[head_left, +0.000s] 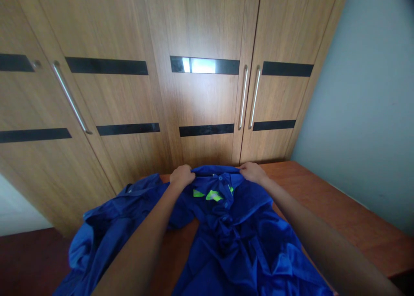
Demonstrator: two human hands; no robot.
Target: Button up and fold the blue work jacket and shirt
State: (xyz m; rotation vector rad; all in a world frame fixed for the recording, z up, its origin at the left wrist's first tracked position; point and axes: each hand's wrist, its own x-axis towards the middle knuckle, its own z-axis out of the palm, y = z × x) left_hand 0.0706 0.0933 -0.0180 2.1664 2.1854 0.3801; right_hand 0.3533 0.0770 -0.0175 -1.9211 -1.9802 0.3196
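Observation:
A blue work garment (239,231) with a buttoned front lies rumpled on the reddish-brown wooden surface, its far edge lifted like a band. Bright yellow-green patches show inside its opening, near the buttons. My left hand (183,175) grips the left end of that edge, fingers closed on the cloth. At the right end, my right hand (252,172) pinches the same edge, so the band is stretched between the two. More blue cloth (119,214) is heaped to the left, partly behind my left forearm; whether it belongs to the same garment I cannot tell.
Wooden cabinet doors (200,97) with black strips and metal handles (243,97) rise just behind the garment. A pale blue-grey wall (365,114) borders the reddish-brown surface (323,205) on the right. Dark red floor (29,257) shows at the lower left.

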